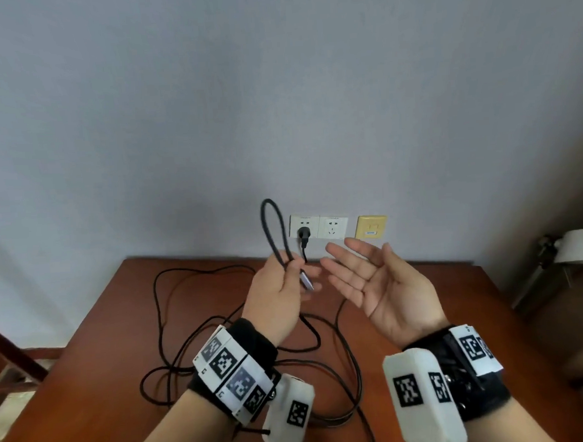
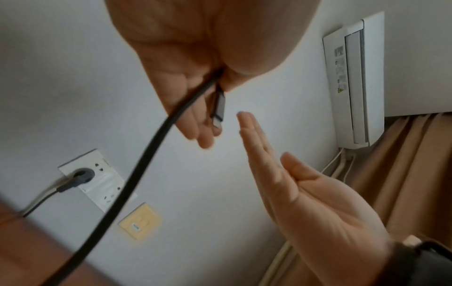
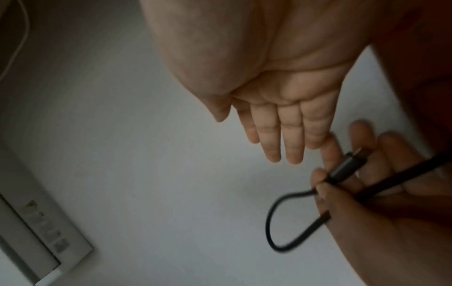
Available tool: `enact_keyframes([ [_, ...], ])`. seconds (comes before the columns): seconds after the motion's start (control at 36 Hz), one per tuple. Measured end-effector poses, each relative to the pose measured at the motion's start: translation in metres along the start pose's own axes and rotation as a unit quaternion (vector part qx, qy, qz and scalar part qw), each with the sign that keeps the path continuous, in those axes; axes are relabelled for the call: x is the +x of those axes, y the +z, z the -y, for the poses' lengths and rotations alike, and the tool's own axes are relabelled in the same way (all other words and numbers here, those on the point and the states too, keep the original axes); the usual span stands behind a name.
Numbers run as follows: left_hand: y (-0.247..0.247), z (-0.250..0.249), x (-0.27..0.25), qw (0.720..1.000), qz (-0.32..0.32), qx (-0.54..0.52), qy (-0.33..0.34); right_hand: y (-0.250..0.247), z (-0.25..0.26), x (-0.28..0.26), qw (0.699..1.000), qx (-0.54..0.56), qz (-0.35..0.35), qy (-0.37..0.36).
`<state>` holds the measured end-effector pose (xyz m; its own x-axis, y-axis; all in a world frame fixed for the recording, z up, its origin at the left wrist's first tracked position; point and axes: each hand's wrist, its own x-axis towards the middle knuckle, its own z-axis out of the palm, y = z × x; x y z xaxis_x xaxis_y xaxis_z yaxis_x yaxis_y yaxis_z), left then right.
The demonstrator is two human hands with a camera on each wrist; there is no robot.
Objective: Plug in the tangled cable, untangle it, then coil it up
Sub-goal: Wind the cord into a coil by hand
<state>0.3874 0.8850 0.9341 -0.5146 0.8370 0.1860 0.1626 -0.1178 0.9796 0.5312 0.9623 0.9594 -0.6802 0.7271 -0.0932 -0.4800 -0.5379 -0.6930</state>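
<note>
I can't read a single word or number anywhere here. The air conditioner (image 2: 353, 81) carries a strip of printed labels on its face, with a small yellow triangular warning sign at the strip's lower end (print too blurred for me). The wrist bands (image 1: 235, 376) show only black-and-white square marker patterns.

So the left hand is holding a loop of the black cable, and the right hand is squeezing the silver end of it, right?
Not quite. The right hand is open and holds nothing. The left hand pinches both the loop of black cable and its silver connector. The head view shows this, and the right wrist view confirms the straight, empty fingers.
</note>
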Motion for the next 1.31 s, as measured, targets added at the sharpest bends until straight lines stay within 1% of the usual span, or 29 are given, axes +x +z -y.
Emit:
enact_keyframes([
  [0.06,-0.003,0.003,0.003,0.999,-0.033,0.020,0.024,-0.004,-0.004,0.002,1.000,0.008,0.009,-0.004],
  [0.14,-0.002,0.002,0.004,0.996,-0.051,0.050,0.060,-0.007,-0.010,0.005,0.999,0.003,0.032,0.004],
  [0.17,-0.001,0.001,0.003,0.994,-0.056,0.058,0.070,-0.005,-0.012,0.006,0.999,-0.018,0.037,0.005],
  [0.19,0.001,-0.002,0.002,0.993,-0.060,0.067,0.080,-0.003,-0.014,0.006,0.997,-0.064,0.037,0.001],
  [0.22,0.003,-0.004,0.001,0.991,-0.063,0.078,0.087,0.001,-0.017,0.006,0.991,-0.133,0.030,-0.013],
  [0.25,0.005,-0.005,-0.001,0.991,-0.063,0.079,0.092,0.004,-0.020,0.005,0.976,-0.215,0.024,-0.040],
  [0.28,0.007,-0.004,-0.002,0.991,-0.063,0.073,0.094,0.006,-0.024,0.005,0.951,-0.297,0.025,-0.078],
  [0.31,0.009,-0.002,-0.002,0.992,-0.064,0.060,0.093,0.007,-0.027,0.007,0.919,-0.374,0.030,-0.119],
  [0.36,0.012,0.003,-0.003,0.993,-0.070,0.034,0.088,0.009,-0.034,0.010,0.845,-0.500,0.051,-0.181],
  [0.42,0.013,0.008,-0.004,0.994,-0.069,0.027,0.084,0.007,-0.040,0.015,0.778,-0.584,0.064,-0.223],
  [0.44,0.013,0.010,-0.006,0.994,-0.067,0.026,0.083,0.006,-0.042,0.017,0.754,-0.611,0.065,-0.234],
  [0.47,0.013,0.011,-0.006,0.994,-0.064,0.024,0.081,0.007,-0.044,0.019,0.735,-0.631,0.061,-0.239],
  [0.53,0.011,0.014,-0.007,0.996,-0.054,0.018,0.068,0.009,-0.047,0.020,0.713,-0.659,0.053,-0.233],
  [0.69,0.006,0.014,-0.008,0.999,-0.014,0.011,0.032,0.009,-0.047,0.029,0.674,-0.701,0.037,-0.230],
  [0.81,0.000,0.014,-0.002,0.998,0.001,0.046,0.039,0.011,-0.047,0.035,0.660,-0.709,0.036,-0.243],
  [0.92,-0.005,0.014,0.004,0.997,0.018,0.065,0.034,0.011,-0.046,0.041,0.636,-0.729,0.052,-0.249],
  [1.0,-0.012,0.012,0.011,0.996,0.044,0.076,0.027,0.012,-0.043,0.044,0.637,-0.724,0.067,-0.257],
  [1.06,-0.016,0.008,0.020,0.995,0.063,0.081,0.009,0.012,-0.039,0.045,0.640,-0.716,0.076,-0.268],
  [1.11,-0.019,0.003,0.030,0.996,0.057,0.062,-0.011,0.011,-0.036,0.045,0.651,-0.706,0.080,-0.268],
  [1.14,-0.020,0.001,0.034,0.998,0.054,0.036,-0.013,0.010,-0.036,0.046,0.660,-0.699,0.077,-0.263],
  [1.17,-0.019,-0.004,0.036,0.999,0.051,-0.002,-0.019,0.010,-0.035,0.046,0.674,-0.690,0.074,-0.253],
  [1.22,-0.016,-0.012,0.039,0.995,0.036,-0.088,-0.033,0.012,-0.036,0.046,0.711,-0.661,0.074,-0.227],
  [1.31,-0.007,-0.017,0.043,0.976,0.018,-0.212,-0.057,0.017,-0.041,0.044,0.760,-0.615,0.090,-0.192],
])
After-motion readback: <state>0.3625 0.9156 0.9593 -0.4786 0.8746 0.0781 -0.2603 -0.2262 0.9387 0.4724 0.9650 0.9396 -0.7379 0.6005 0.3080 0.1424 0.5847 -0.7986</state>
